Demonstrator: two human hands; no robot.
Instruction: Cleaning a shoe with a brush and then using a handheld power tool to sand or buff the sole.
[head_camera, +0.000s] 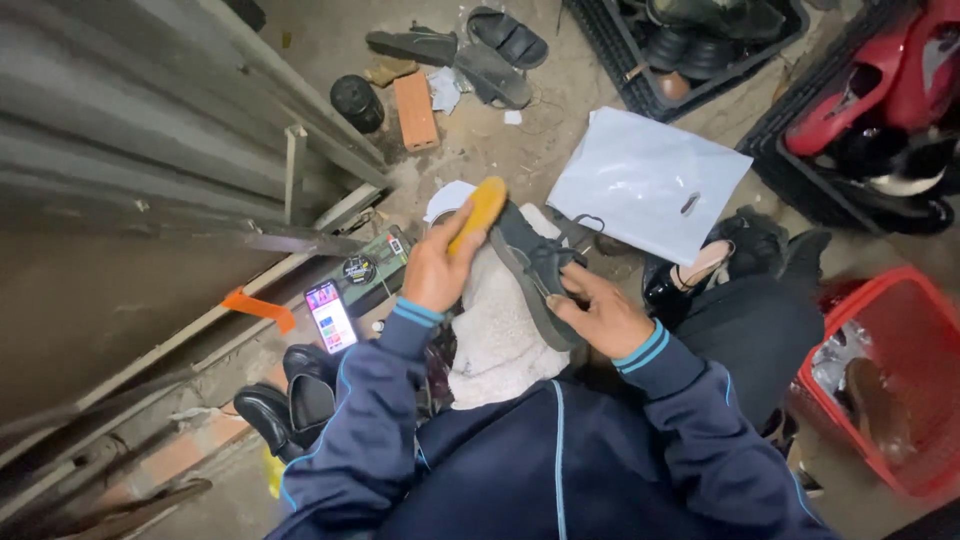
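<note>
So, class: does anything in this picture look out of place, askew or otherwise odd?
One thing: a lit phone lies on the dirty ground beside black shoes, easy to step on. Otherwise, the left hand holds a yellow brush against the dark shoe gripped by the right hand.

A dusty concrete floor (520, 140) fills the scene, dimly lit. Corrugated metal sheeting (120, 130) slopes along its left edge. At the far edge lie sandals (480, 50), a brick (415, 110) and a black crate (690, 60); a red basket (890, 380), perhaps plastic, sits right.
</note>
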